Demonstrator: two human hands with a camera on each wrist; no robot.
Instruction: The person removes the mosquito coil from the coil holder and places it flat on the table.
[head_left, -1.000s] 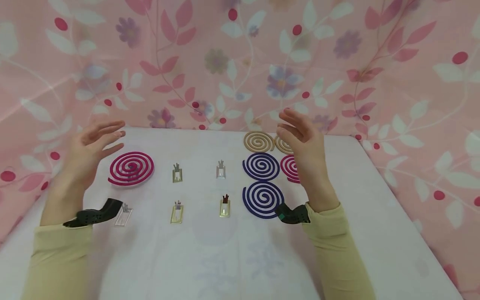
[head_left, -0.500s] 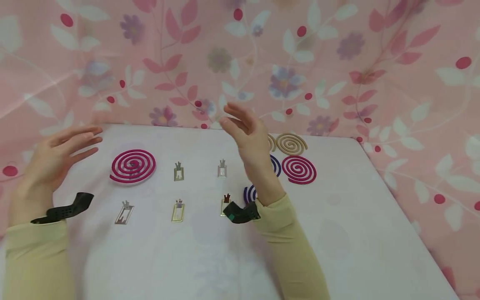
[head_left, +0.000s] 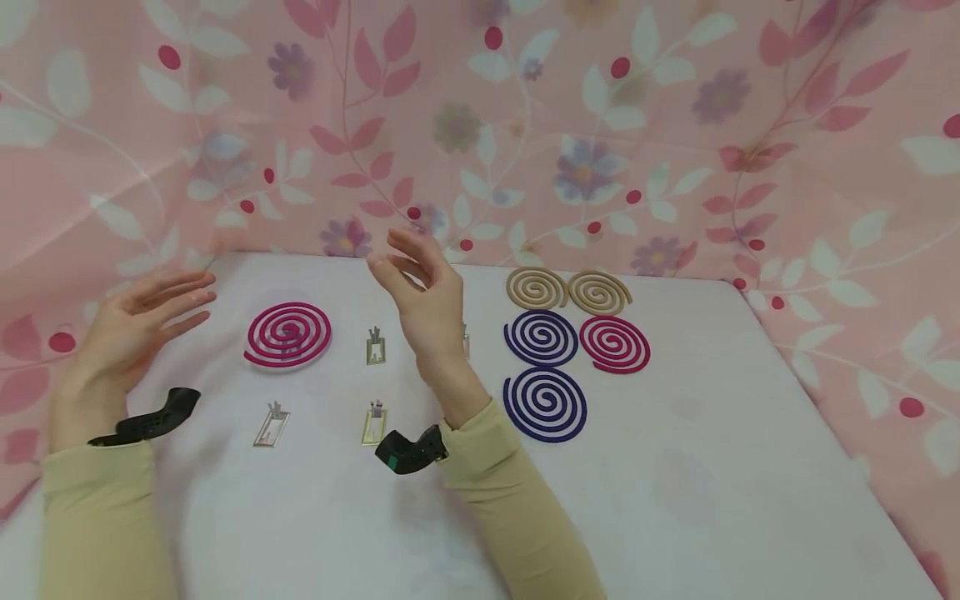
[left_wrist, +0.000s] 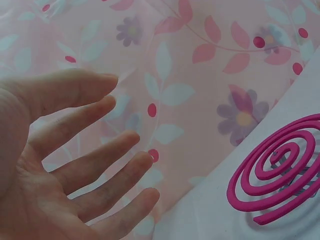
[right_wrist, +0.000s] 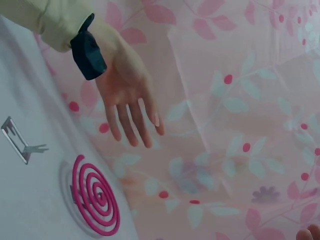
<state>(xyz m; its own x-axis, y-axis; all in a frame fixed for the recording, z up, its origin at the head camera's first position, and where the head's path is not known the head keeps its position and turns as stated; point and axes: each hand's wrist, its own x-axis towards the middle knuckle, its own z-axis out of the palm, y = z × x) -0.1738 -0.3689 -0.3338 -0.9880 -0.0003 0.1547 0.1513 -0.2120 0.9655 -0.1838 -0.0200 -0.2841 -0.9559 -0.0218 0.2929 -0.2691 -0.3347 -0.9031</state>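
Observation:
My left hand (head_left: 135, 329) hovers at the table's left with fingers spread and nothing in it. Just right of it, a pink mosquito coil (head_left: 287, 332) sits raised on a small metal coil stand, which shows through its gaps; the left wrist view has this pink coil (left_wrist: 275, 160) too. My right hand (head_left: 429, 308) is in the air over the middle of the table, fingers loosely bent and holding nothing. Bare metal stands (head_left: 375, 335) with upright prongs lie around and below it. One stand (head_left: 467, 342) is partly hidden behind the right hand.
To the right lie two tan coils (head_left: 535, 289), two dark blue coils (head_left: 545, 402) and another pink coil (head_left: 613, 341), flat on the white tablecloth (head_left: 690, 467). A floral curtain (head_left: 465, 167) rises behind the table. Each wrist wears a black camera mount (head_left: 408, 452).
My right hand has moved left, from over the flat coils to above the stands. The left hand went left and a little lower. The view has shifted slightly; the coils stay in place.

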